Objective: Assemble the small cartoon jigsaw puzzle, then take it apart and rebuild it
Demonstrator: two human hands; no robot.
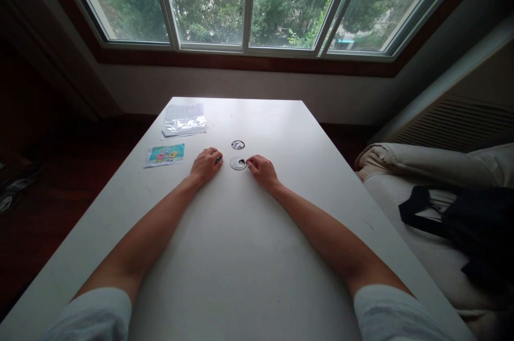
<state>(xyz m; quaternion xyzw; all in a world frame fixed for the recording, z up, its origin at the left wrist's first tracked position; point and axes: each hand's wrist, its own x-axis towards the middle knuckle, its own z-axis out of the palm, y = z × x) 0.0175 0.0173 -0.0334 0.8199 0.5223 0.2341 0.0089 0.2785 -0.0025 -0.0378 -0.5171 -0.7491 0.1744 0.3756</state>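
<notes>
My left hand (206, 164) rests on the white table with its fingers curled round small dark and greenish bits (218, 159), too small to name. My right hand (262, 169) is closed in a pinch at the right edge of a shallow round silvery dish (236, 164). Something small and dark lies inside that dish, close to my right fingertips; what the fingers hold is hidden. Just beyond the dish lies a second round piece (238, 144), with a dark rim and a black-and-white surface.
A colourful cartoon picture card (164, 154) lies left of my left hand. Behind it are papers with a shiny clear plastic sleeve (184, 120). Right of the table (257, 255) stands a pale sofa (385, 188) with a black bag (477, 223). A window is ahead.
</notes>
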